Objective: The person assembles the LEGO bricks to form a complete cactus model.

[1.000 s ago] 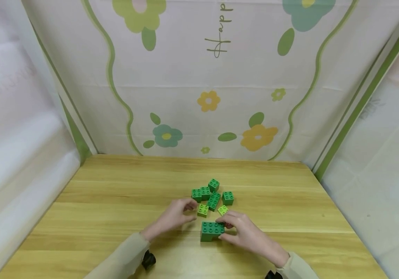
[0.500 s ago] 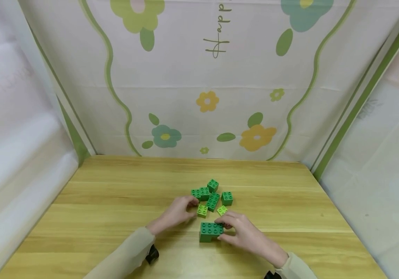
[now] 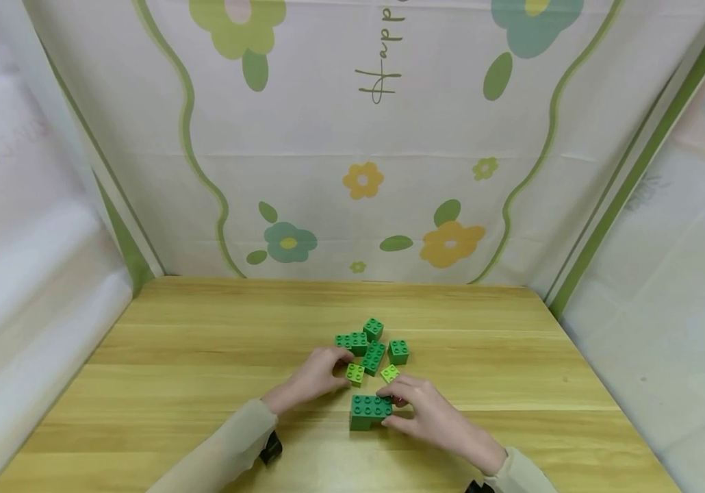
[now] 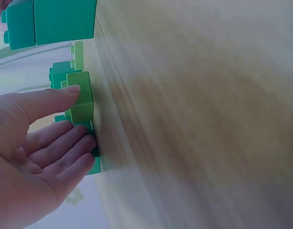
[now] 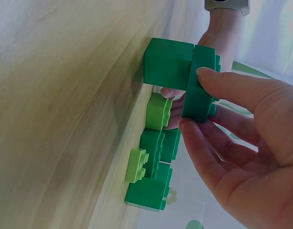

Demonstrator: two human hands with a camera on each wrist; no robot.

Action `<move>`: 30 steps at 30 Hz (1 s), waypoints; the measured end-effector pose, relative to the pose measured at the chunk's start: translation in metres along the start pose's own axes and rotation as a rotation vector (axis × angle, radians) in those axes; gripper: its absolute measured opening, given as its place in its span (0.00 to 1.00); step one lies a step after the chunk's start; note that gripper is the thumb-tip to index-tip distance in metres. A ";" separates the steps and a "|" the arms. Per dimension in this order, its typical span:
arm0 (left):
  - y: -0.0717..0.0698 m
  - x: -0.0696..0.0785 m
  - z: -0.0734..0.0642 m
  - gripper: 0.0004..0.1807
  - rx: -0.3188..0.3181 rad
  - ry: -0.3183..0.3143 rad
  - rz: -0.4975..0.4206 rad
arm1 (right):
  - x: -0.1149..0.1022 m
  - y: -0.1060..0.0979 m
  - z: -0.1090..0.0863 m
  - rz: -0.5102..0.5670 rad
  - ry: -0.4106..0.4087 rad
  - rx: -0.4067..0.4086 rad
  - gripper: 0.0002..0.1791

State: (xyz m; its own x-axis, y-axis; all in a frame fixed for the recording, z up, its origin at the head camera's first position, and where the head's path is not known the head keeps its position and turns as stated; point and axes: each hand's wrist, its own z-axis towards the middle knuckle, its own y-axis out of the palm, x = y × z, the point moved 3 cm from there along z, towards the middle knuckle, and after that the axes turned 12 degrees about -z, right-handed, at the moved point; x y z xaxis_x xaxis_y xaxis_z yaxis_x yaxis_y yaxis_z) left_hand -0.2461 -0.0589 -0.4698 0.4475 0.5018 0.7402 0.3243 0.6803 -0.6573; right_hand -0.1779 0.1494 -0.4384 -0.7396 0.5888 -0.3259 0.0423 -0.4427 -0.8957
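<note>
In the head view my right hand (image 3: 423, 412) pinches the right end of a dark green eight-stud brick (image 3: 371, 405), thumb in front and fingers behind. A taller dark green block (image 5: 167, 63) is joined beneath its other end, making an L shape. My left hand (image 3: 317, 374) reaches in from the left, beside a lime green four-stud brick (image 3: 355, 373) on the table. In the left wrist view its thumb overlaps that brick, and its other fingers are extended, loosely bent. Whether the thumb touches the brick I cannot tell.
Behind the hands lie several dark green bricks: a slanted long one (image 3: 374, 357), a row at the left (image 3: 352, 342), a square one at the back (image 3: 373, 329), another at right (image 3: 398, 352). A second lime brick (image 3: 389, 373) sits near my right fingers. Printed cloth (image 3: 303, 171) encloses the table.
My left hand has moved right and closer to the lime brick, its thumb and fingers now beside it. My right hand keeps its hold on the joined dark green bricks. The view shifts slightly.
</note>
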 end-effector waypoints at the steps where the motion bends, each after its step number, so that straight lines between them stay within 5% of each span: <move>1: 0.000 0.000 0.000 0.21 -0.001 0.005 0.006 | 0.000 0.000 0.000 0.001 0.000 0.001 0.21; 30: -0.003 -0.001 -0.005 0.17 0.003 0.018 -0.016 | -0.001 0.001 -0.001 -0.027 -0.040 0.041 0.21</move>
State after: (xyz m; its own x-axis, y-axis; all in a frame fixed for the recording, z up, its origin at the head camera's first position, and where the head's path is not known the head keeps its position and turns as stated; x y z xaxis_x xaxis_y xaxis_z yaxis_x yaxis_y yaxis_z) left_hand -0.2433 -0.0641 -0.4692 0.4574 0.4807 0.7481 0.3289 0.6902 -0.6445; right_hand -0.1766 0.1491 -0.4393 -0.7663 0.5738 -0.2890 -0.0048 -0.4549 -0.8905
